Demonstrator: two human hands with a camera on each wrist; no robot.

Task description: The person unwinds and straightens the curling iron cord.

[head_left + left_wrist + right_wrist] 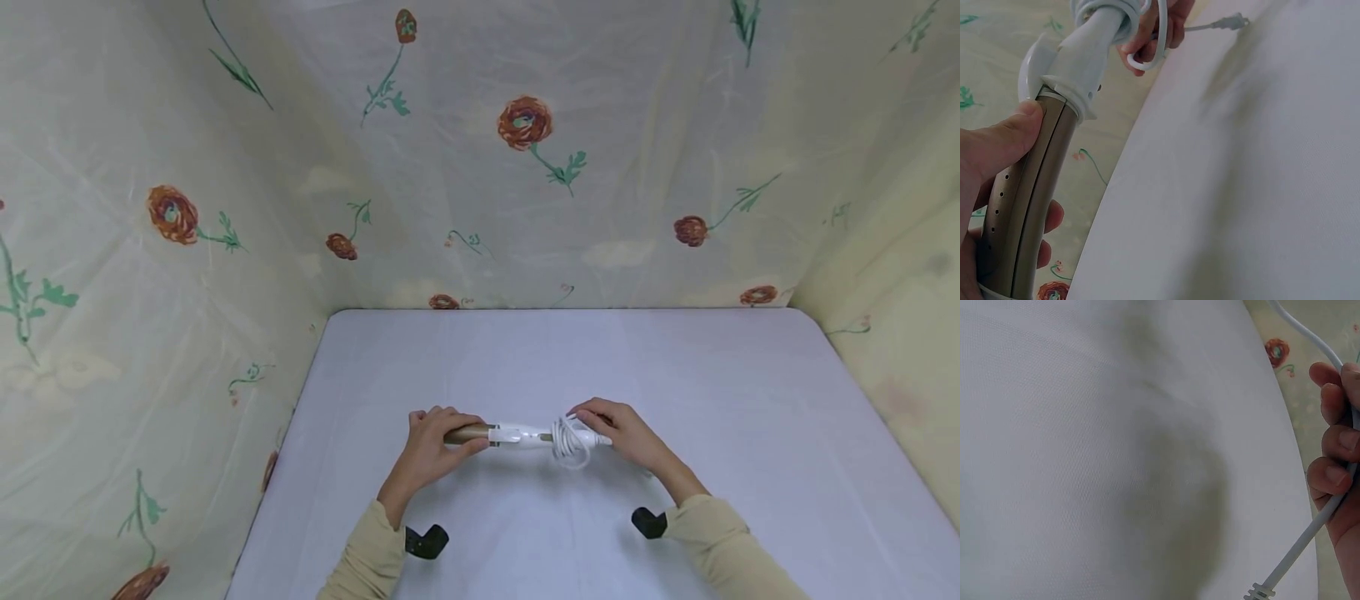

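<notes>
A curling iron (517, 436) with a white handle and a gold-brown barrel (1035, 181) is held level above the white table. My left hand (435, 442) grips the barrel, thumb close to the white clamp lever (1032, 69) and fingers curled round the far side. White cord (570, 446) is wound in several loops about the handle. At the handle's end, my right hand (626, 429) has its fingers curled round the cord's loose length. In the left wrist view the plug (1229, 23) hangs from that cord beyond the right hand.
The white tabletop (525, 358) spreads beneath both hands, casting shadows of hands and iron. Flower-patterned cloth (450, 167) walls it in at the back and sides. Black wrist-worn pieces (427, 542) jut inward from both sleeves.
</notes>
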